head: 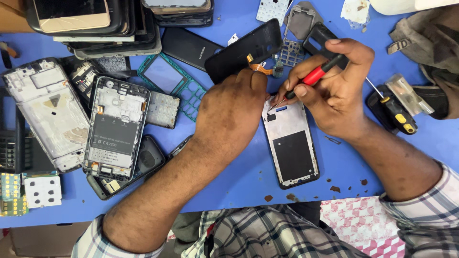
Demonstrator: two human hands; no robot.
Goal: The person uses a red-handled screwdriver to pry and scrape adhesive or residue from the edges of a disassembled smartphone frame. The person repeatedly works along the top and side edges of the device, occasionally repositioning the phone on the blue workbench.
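My right hand [337,91] grips a red-and-black screwdriver [313,75], its tip resting at the top left corner of an opened phone frame [292,143] that lies on the blue table [239,177]. My left hand [232,112] presses down beside the frame's upper left corner, fingers curled; what lies under them is hidden. A black phone back cover [244,50] with an orange flex cable [260,68] lies just beyond my left hand.
Several stripped phones and frames [117,129] crowd the left side, with a stack of phones [105,24] at the back left. Keypad pieces [43,190] lie near the front left edge. A yellow-and-black screwdriver [394,109] and a cloth bag [428,43] sit right.
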